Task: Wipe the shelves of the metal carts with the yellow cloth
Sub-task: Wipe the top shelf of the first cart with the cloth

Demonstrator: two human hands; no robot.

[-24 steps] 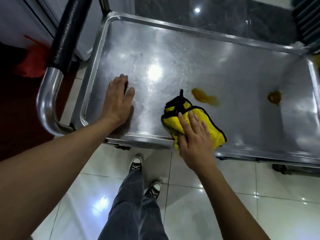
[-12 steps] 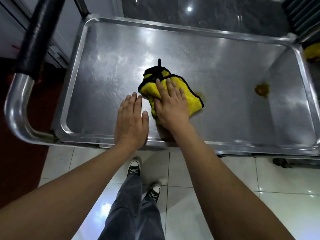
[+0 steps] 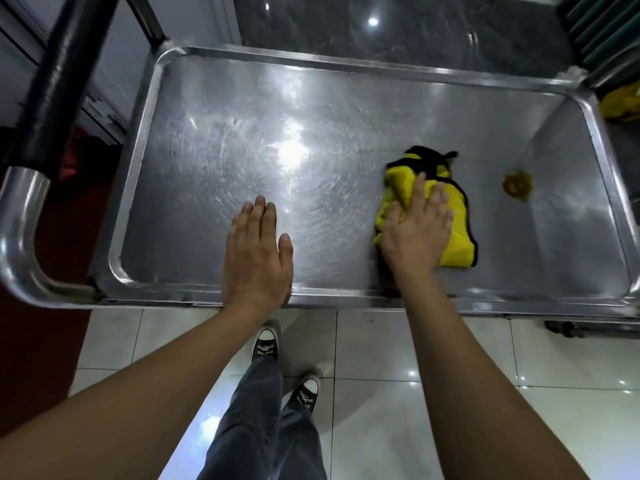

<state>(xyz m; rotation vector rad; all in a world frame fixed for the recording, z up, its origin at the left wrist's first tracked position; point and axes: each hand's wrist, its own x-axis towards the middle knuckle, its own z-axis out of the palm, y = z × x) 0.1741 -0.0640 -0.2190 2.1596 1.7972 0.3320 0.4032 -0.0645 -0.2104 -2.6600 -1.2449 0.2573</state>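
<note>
The metal cart's top shelf (image 3: 214, 140) fills the upper half of the head view, a shiny steel tray with a raised rim. A yellow cloth with black edging (image 3: 453, 230) lies crumpled on its right half. My right hand (image 3: 415, 230) presses flat on the cloth's left part, fingers pointing away from me. My left hand (image 3: 256, 258) rests flat and empty on the shelf near its front rim, fingers together. A brownish-yellow stain (image 3: 517, 185) sits on the shelf just right of the cloth, apart from it.
The cart's push handle (image 3: 59, 81), black grip over a steel tube, curves down at the left. Something yellow (image 3: 620, 105) lies beyond the cart's right end. White floor tiles and my feet in black sneakers (image 3: 266, 341) are below the front rim. A red mat (image 3: 45, 306) lies left.
My right hand has slid the cloth from the shelf's middle to the right, toward the remaining stain. The stain seen earlier near the middle is gone. My left hand stays at the front rim.
</note>
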